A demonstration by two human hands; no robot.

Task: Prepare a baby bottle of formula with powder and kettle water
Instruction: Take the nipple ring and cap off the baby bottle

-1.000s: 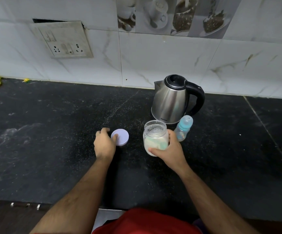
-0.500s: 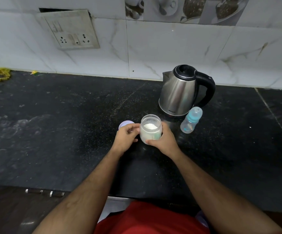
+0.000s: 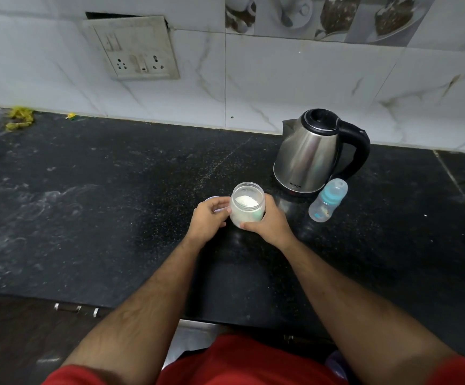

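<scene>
Two hands: your right hand grips the open powder jar at frame centre; your left hand curls against its side.
Surface: speckled black stone counter, marbled white wall tiles.
Upper right: steel kettle, capped translucent baby bottle just beside it.

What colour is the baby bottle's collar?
Teal-blue, under a clear cap on the baby bottle; the head view shows it best.

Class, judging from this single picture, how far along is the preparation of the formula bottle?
Done: the powder jar is open, white powder visible inside, and its lid lies on the counter behind the left hand. In hand: both hands hold the jar, the right hand wrapped around it. Left: the baby bottle is still capped beside the kettle, with no powder or water visibly added.
</scene>
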